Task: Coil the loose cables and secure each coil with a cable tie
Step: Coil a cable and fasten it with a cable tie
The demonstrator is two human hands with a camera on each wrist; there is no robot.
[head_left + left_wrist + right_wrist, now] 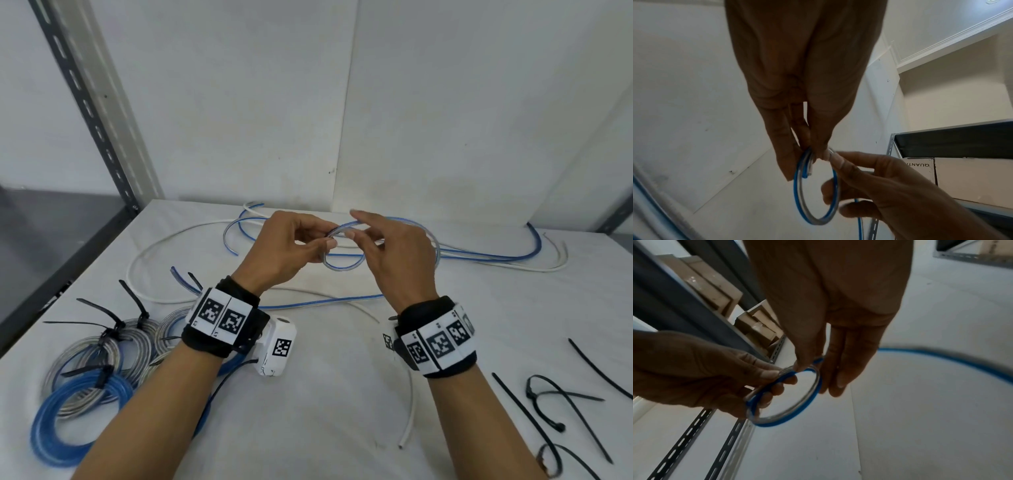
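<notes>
I judge the blue-and-clear cable point(342, 265) light and springy, so my left hand point(287, 246) pinches the loop crossing while my right hand point(394, 253) pinches beside it.

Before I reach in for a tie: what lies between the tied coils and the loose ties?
Head view: both forearms cross that stretch, and a white cable lies on the table between coils and ties.

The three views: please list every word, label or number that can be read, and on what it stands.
"QUANTI", mirrored and cut off at the edge: on the cardboard box on the shelf, left wrist view.
Wristband markers: black-and-white code squares; the tiny characters beside them are too small to read.
Right wrist view: no text.
</notes>
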